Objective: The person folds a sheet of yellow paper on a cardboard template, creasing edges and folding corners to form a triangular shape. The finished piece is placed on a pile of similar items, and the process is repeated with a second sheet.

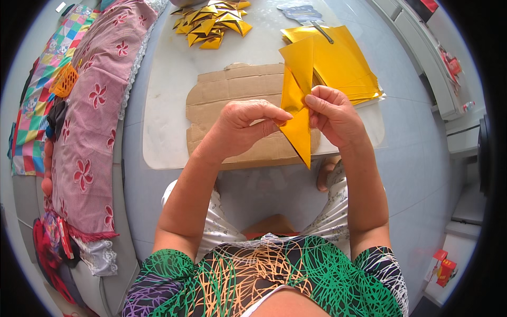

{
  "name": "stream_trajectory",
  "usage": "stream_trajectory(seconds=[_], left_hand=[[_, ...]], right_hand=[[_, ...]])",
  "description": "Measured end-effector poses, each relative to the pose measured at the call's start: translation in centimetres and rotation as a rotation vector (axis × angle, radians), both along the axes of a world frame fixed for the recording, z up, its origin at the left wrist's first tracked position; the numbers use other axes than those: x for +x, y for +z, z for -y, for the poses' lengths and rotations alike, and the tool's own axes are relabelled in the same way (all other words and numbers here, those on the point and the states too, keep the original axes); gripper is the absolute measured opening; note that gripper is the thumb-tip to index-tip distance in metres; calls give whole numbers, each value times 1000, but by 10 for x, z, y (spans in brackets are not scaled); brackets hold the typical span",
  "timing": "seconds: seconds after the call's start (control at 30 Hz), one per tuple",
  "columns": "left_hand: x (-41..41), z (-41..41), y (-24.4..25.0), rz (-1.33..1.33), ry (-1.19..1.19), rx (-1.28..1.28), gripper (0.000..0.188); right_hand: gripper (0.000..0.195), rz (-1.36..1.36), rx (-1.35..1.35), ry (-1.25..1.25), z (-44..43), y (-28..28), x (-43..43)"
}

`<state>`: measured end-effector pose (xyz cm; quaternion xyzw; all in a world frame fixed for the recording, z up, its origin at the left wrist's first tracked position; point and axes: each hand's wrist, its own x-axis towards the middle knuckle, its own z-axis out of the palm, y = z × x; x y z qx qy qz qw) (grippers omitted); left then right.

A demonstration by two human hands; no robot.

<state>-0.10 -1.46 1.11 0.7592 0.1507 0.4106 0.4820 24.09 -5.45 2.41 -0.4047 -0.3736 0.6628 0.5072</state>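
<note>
A partly folded sheet of gold foil paper (295,95) hangs between my two hands above a flattened piece of brown cardboard (237,95). Its lower end tapers to a sharp point near the table's front edge, and its wider upper end stands above my fingers. My left hand (247,125) pinches the left edge between thumb and fingers. On the other side, my right hand (332,113) pinches the right edge at about mid-height. Behind the right hand lies a stack of flat gold foil sheets (348,63).
At the table's far side is a pile of folded gold pieces (214,21). A dark, narrow tool (323,32) and a blue hand fan (301,14) lie by the sheets. Left of the pale table (164,130) stands a sofa under a pink flowered cover (93,130), with an orange basket (64,80).
</note>
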Motion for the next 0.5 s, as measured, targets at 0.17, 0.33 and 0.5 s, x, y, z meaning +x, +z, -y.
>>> stream_trajectory(seconds=[0.17, 0.33, 0.5], left_hand=[[0, 1, 1, -26, 32, 0, 15], [-3, 1, 7, -36, 47, 67, 15], [-10, 0, 11, 55, 150, -1, 15]], right_hand=[[9, -13, 2, 10, 0, 0, -1], [8, -41, 52, 25, 0, -1, 1], [34, 69, 396, -49, 7, 8, -9]])
